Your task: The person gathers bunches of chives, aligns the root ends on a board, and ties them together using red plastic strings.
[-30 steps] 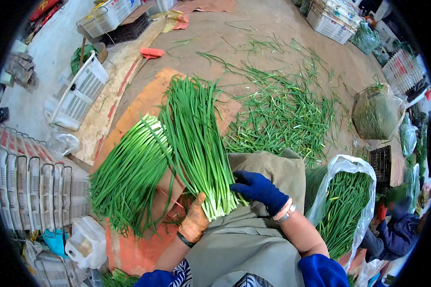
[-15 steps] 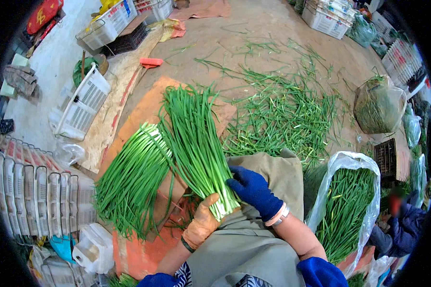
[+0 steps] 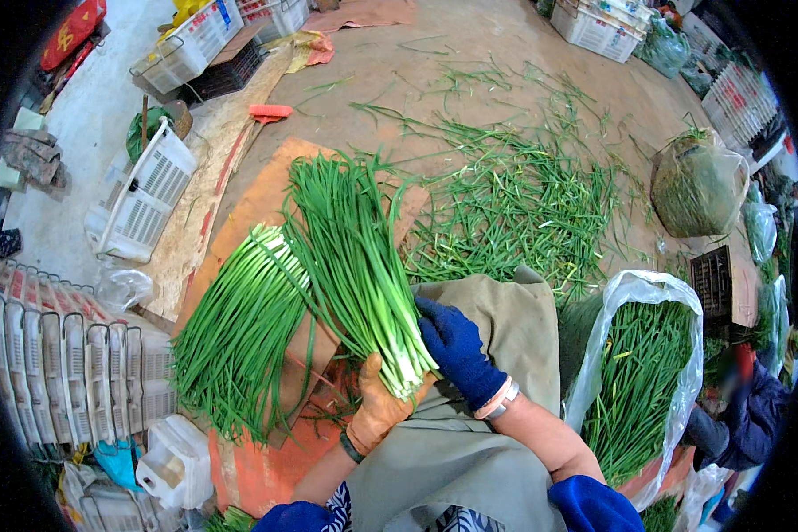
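Note:
A long bunch of garlic chives (image 3: pixel 359 257) lies aslant before me, white stem ends toward my body and green leaves pointing away. My left hand (image 3: pixel 383 403), in an orange glove, is closed round the stem ends from below, thumb on top. Against the right side of the stems, my right hand (image 3: pixel 461 350) in a dark blue glove presses with its fingers partly hidden behind the bunch. To the left, a second pile of chives (image 3: pixel 244 328) rests with its pale ends away from me, partly beneath the held leaves.
Loose chive leaves (image 3: pixel 514 204) litter the floor ahead. An open clear plastic bag (image 3: pixel 572 403) full of chives stands at my right. White crates (image 3: pixel 71 363) are stacked at left, near a white jug (image 3: pixel 173 465). A person (image 3: pixel 754 412) sits at far right.
My right hand has shifted slightly down and left along the stems, its fingers tucked closer to them. My left hand still grips the stem ends. The whole view has shifted slightly.

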`<state>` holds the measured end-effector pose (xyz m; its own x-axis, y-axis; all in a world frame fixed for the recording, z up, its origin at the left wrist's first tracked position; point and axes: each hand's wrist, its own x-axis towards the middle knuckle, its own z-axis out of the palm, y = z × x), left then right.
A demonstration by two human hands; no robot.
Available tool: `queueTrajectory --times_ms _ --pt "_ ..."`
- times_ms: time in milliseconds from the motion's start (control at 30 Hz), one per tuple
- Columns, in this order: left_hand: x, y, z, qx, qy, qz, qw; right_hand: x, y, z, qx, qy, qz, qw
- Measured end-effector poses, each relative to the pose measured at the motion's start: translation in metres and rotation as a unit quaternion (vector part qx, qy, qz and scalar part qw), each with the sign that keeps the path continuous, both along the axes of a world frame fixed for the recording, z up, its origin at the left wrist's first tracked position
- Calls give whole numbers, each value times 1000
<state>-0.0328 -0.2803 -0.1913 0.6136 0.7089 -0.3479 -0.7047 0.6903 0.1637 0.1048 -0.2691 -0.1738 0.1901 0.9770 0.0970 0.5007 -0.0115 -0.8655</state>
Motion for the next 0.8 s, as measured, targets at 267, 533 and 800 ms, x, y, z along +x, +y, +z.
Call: queueTrajectory --times_ms 267,533,800 --pt "10 4 22 -8 -56 -2 998 38 -15 27 -46 118 9 992" --pt "2 -4 13 -20 -30 43 998 36 -14 59 103 -151 279 943" --pt "0 2 8 30 -23 -45 998 25 -16 51 76 -135 312 937"
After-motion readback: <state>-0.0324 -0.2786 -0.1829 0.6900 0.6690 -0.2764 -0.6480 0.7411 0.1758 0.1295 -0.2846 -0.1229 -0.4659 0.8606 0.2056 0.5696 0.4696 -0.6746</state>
